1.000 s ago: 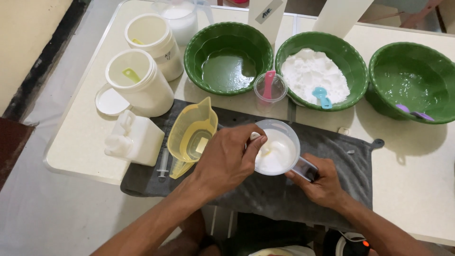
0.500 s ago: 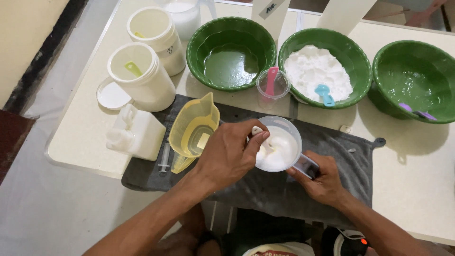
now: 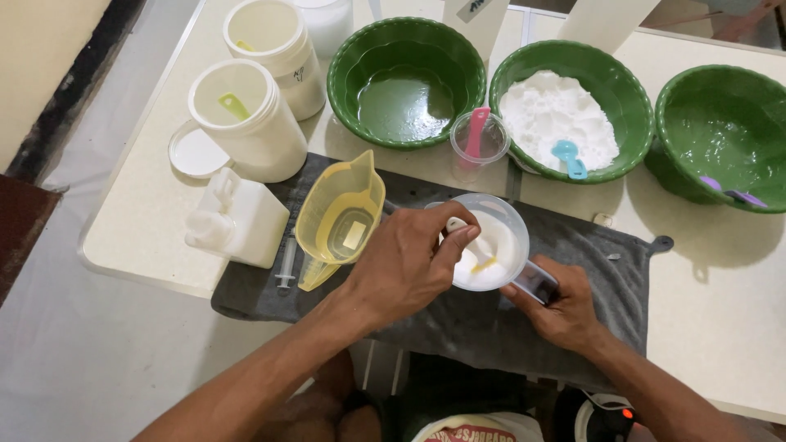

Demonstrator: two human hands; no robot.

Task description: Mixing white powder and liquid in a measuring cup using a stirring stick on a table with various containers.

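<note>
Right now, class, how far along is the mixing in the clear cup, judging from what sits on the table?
Done: white powder or paste already sits in the clear cup. In hand: the left hand holds a white stick in that white mix, while the right hand grips the cup's handle. Left: the bowl of white powder with its blue scoop, and the yellow jug, stand untouched.
</note>
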